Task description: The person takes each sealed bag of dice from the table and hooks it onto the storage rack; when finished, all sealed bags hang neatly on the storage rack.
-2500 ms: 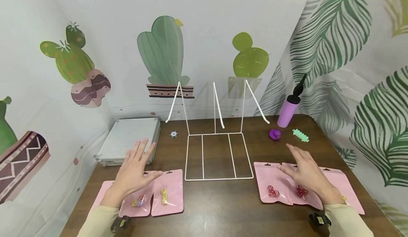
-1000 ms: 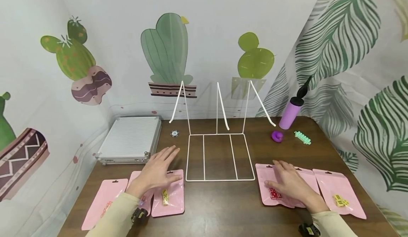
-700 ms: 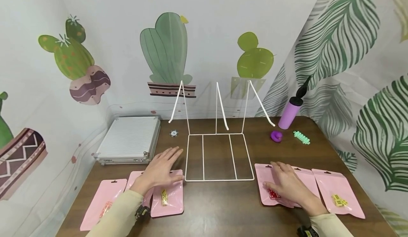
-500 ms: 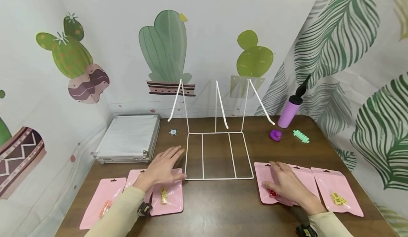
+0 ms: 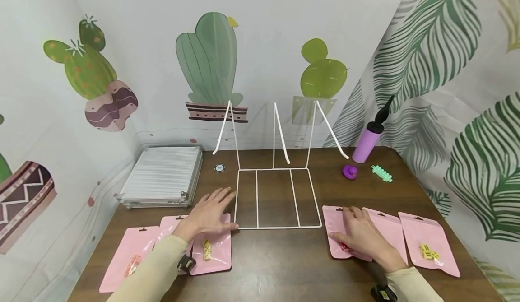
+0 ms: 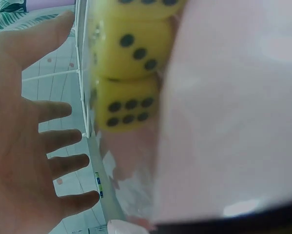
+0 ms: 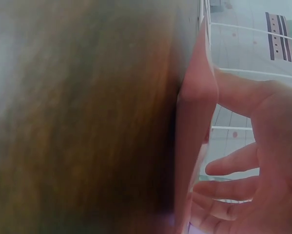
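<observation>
My left hand, fingers straight and spread, hovers over a pink zip bag with yellow dice inside. Its thumb reaches to the front left corner of the white wire rack. Close up in the left wrist view, the yellow dice show through the clear film. On the other side, my right hand rests with loosely bent fingers on the pink bag nearest the rack, partly covering its red dice. In the right wrist view the thumb touches this pink bag's edge.
More pink bags lie outward: one with orange-red contents at left, one with yellow dice at right. Behind are a silver case, a poker chip, a purple duck, a green toy and a purple pump.
My left hand has moved right, to the bag beside the rack. My right hand has moved left and come down onto the inner right bag. In the last half second both barely shift.
</observation>
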The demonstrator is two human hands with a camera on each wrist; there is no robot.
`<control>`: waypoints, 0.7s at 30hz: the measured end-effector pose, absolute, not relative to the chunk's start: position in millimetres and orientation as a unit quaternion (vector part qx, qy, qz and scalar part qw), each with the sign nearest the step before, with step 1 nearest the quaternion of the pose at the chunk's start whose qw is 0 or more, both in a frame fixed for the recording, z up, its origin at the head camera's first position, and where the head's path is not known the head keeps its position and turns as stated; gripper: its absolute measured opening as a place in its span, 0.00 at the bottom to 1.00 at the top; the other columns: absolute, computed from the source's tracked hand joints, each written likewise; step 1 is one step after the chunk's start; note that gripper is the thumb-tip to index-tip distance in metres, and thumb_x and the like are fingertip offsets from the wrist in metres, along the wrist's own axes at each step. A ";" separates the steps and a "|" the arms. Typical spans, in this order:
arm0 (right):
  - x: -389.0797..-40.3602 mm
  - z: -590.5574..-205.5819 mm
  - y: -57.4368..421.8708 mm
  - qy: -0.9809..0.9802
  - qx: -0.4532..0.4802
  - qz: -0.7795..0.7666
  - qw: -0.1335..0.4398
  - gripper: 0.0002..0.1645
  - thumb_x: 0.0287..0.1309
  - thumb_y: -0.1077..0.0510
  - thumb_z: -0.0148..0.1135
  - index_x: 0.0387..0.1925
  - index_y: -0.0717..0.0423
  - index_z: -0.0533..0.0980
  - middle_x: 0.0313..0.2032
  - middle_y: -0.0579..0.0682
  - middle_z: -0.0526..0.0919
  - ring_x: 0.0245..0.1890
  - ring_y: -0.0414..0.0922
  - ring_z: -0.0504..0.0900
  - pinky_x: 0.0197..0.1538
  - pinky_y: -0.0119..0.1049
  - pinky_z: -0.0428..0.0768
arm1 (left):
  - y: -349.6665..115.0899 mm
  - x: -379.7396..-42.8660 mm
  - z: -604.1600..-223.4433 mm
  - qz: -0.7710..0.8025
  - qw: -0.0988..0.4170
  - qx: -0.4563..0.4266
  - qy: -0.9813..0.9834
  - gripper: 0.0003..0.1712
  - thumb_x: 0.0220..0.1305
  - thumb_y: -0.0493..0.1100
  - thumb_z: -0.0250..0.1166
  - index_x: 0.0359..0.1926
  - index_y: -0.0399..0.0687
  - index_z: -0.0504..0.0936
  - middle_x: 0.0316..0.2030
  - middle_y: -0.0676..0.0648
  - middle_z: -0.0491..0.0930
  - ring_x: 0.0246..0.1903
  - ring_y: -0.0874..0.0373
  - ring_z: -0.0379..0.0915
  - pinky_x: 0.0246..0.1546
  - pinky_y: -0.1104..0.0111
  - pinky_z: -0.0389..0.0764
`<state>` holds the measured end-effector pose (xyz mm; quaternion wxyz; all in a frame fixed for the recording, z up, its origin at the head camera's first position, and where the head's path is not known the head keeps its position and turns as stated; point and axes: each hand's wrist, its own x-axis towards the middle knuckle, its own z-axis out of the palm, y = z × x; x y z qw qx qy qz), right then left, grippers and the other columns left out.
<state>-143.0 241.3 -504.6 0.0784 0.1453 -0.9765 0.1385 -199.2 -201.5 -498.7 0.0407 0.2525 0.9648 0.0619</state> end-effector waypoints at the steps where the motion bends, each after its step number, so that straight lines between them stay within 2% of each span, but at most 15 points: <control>1: -143.1 -504.0 240.6 -0.978 0.143 0.134 0.078 0.51 0.40 0.38 0.75 0.55 0.74 0.72 0.49 0.73 0.76 0.51 0.69 0.73 0.56 0.62 0.71 | -201.4 -199.5 -499.0 0.061 0.044 0.252 0.965 0.58 0.49 0.76 0.62 0.75 0.52 0.58 0.74 0.42 0.56 0.72 0.39 0.52 0.67 0.40 0.59; 10: -144.9 -505.5 236.8 -0.980 0.136 0.122 0.082 0.57 0.37 0.35 0.76 0.56 0.77 0.70 0.50 0.73 0.75 0.52 0.70 0.71 0.57 0.63 0.68 | -200.6 -198.9 -505.1 0.060 0.068 0.244 0.966 0.58 0.48 0.78 0.61 0.74 0.53 0.58 0.74 0.43 0.55 0.73 0.40 0.50 0.65 0.39 0.60; 15: -146.0 -507.8 236.5 -0.980 0.130 0.122 0.093 0.57 0.35 0.36 0.77 0.55 0.77 0.70 0.49 0.73 0.75 0.50 0.70 0.72 0.54 0.61 0.71 | -199.3 -199.5 -507.5 0.057 0.064 0.244 0.966 0.58 0.49 0.78 0.61 0.74 0.54 0.58 0.74 0.44 0.55 0.73 0.41 0.50 0.65 0.38 0.60; 21: -144.6 -509.8 237.4 -0.982 0.106 0.132 0.081 0.62 0.33 0.35 0.77 0.57 0.80 0.66 0.51 0.79 0.71 0.50 0.74 0.69 0.54 0.64 0.72 | -197.4 -199.5 -507.8 0.045 0.069 0.242 0.967 0.59 0.48 0.78 0.60 0.75 0.54 0.57 0.75 0.45 0.54 0.73 0.43 0.49 0.66 0.38 0.59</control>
